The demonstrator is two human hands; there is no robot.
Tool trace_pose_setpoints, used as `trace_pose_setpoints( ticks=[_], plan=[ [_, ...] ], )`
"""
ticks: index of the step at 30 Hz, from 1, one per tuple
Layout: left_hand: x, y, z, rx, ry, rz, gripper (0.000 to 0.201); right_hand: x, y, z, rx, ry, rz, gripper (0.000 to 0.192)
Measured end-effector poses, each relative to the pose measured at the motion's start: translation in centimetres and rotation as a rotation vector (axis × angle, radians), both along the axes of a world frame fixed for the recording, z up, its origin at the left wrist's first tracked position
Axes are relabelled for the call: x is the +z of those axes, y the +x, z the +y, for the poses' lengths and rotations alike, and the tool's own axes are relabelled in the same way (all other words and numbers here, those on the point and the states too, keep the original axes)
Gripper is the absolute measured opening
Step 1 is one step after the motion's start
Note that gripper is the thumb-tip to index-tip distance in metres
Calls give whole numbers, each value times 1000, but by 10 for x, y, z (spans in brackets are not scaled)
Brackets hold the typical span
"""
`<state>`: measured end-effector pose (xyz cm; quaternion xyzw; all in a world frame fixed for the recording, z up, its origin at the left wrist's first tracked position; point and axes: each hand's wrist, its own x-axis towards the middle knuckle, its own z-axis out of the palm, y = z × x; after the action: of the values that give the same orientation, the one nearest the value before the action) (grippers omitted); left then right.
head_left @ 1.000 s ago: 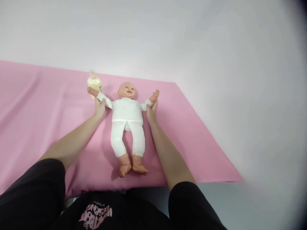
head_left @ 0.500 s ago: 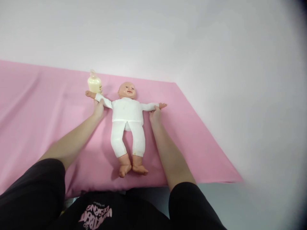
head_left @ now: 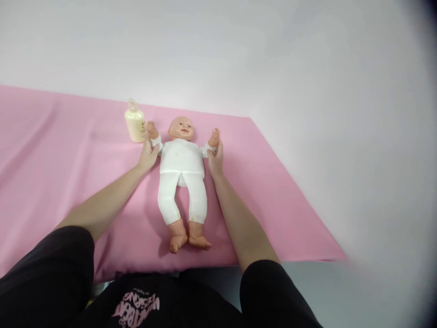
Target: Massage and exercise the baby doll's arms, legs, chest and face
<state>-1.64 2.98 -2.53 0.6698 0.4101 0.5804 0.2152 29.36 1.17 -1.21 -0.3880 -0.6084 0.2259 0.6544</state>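
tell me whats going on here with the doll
A person has a doll lying face up on a pink sheet. The left hand holds the doll's one arm at the wrist and the right hand holds the other; both doll arms are bent upward beside its head. A bottle of pale liquid stands on the sheet just by the left hand, untouched.
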Motion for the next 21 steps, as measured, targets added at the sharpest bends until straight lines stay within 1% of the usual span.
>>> trace_pose_setpoints(
  ticks=[3, 5, 7, 9, 11, 14, 21],
  plan=[
    [6, 3, -6, 18, 59, 121, 62, -1, -3, -4, 27, 6, -121, 62],
    [11, 4, -10, -7, 93, 213, 61, -3, -3, -4, 17, 13, -203, 55],
    [14, 5, -14, -37, 93, 318, 58, -5, -3, -3, 13, 29, -309, 50],
    [15, 5, -16, -55, 73, 412, 54, -7, -3, -2, 28, 55, -408, 54],
    [14, 5, -15, -57, 68, 467, 52, -7, -4, -1, 30, 74, -457, 62],
    [12, 4, -13, -54, 82, 493, 53, -7, -5, 0, 20, 73, -475, 69],
    [13, 3, -14, -37, 74, 468, 54, -7, -4, 0, 22, 59, -450, 67]
  ],
)
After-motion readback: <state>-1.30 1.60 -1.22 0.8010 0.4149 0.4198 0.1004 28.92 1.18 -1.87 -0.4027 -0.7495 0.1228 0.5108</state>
